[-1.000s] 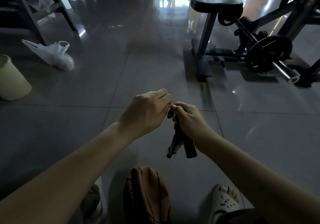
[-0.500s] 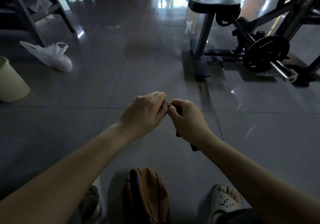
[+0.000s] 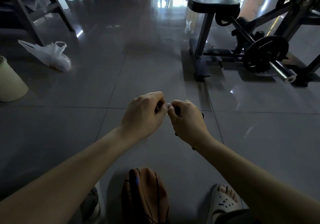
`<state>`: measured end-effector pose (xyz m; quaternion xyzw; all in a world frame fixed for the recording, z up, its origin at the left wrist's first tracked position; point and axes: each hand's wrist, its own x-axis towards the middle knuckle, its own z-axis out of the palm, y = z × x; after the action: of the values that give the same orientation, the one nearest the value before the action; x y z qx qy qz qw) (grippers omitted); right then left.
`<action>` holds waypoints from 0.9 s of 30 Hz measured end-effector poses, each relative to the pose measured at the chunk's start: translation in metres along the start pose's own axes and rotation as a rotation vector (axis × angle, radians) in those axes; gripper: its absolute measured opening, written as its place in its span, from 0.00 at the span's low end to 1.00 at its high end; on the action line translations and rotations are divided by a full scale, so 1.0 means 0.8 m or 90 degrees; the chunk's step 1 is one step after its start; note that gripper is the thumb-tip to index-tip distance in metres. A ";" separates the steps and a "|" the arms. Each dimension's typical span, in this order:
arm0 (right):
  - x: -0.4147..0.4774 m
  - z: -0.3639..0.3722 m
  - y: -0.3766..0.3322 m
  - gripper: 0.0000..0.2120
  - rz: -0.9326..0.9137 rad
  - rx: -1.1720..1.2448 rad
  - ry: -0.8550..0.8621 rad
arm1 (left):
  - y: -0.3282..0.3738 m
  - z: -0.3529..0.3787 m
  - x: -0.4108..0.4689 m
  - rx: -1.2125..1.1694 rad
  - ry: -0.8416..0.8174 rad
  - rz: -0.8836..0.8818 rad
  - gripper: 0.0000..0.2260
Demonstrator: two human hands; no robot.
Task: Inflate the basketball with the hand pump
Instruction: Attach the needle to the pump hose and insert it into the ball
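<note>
Dim room, glossy grey tiled floor (image 3: 155, 59) catching bright glare, black padded gym bench (image 3: 213, 3), weight plate (image 3: 265, 56) on a steel bar (image 3: 280, 70), white plastic bag (image 3: 52, 56), cream tub (image 3: 10, 83)

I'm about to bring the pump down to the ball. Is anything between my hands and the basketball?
Nothing visible. The right hand grips the pump, the left hand pinches its tip; the basketball lies on the floor below them, with only bare tiles between.

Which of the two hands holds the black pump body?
The right hand, curled round the black hand pump, bits of which show past its fingers and wrist. The left hand only pinches at the small silvery tip between them.
</note>
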<state>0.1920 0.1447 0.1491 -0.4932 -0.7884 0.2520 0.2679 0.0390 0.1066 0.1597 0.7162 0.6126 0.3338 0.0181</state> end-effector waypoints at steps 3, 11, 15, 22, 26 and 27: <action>-0.001 0.001 -0.002 0.17 -0.008 0.007 -0.005 | 0.003 -0.001 0.001 -0.152 -0.048 -0.130 0.14; 0.008 0.008 0.016 0.17 0.026 0.125 -0.006 | 0.007 -0.018 0.005 -0.593 -0.178 -0.449 0.17; 0.019 0.007 0.041 0.17 0.118 0.262 -0.026 | -0.004 -0.022 0.000 -0.691 -0.180 -0.426 0.11; 0.023 0.035 0.106 0.15 0.494 0.492 -0.096 | -0.034 0.058 -0.047 -0.536 -0.253 -0.580 0.06; 0.028 0.062 0.131 0.16 0.572 0.438 -0.121 | -0.042 0.105 -0.098 -0.401 -0.403 -0.590 0.07; 0.033 0.066 0.129 0.14 0.583 0.414 -0.116 | -0.045 0.110 -0.108 -0.366 -0.446 -0.570 0.07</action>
<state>0.2135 0.2017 0.0470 -0.6531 -0.3956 0.6139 0.2004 0.0492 0.0722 0.0365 0.4237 0.6965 0.1908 0.5468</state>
